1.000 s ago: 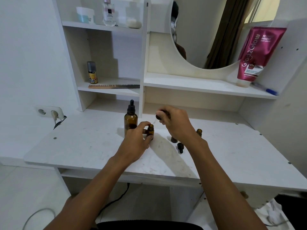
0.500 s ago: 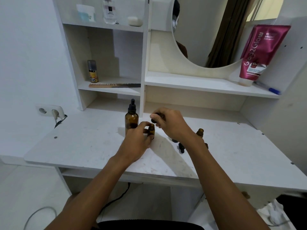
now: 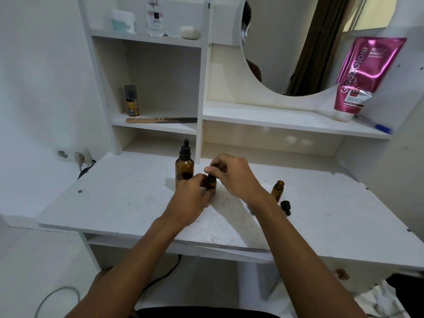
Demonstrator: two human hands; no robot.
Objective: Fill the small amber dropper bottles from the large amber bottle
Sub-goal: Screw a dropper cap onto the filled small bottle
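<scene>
The large amber bottle [image 3: 184,168] with its black dropper cap stands upright at the back of the white desk [image 3: 128,198]. Just to its right, my left hand [image 3: 191,198] grips a small amber dropper bottle [image 3: 211,185] standing on the desk. My right hand [image 3: 234,174] pinches a black dropper cap [image 3: 212,170] directly on that bottle's neck. A second small amber bottle [image 3: 278,189], uncapped, stands to the right behind my right wrist, and its loose black cap [image 3: 286,206] lies on the desk beside it.
The vanity's upright divider [image 3: 202,92] rises right behind the large bottle. Shelves hold a comb [image 3: 160,120], a small spray can [image 3: 131,101], a pink tube [image 3: 364,76] and a pen [image 3: 378,127]. A wall socket with a plug [image 3: 79,157] is at the left.
My right hand has lowered the dropper cap from above the small bottle down onto its neck. My left hand has kept hold of the bottle.
</scene>
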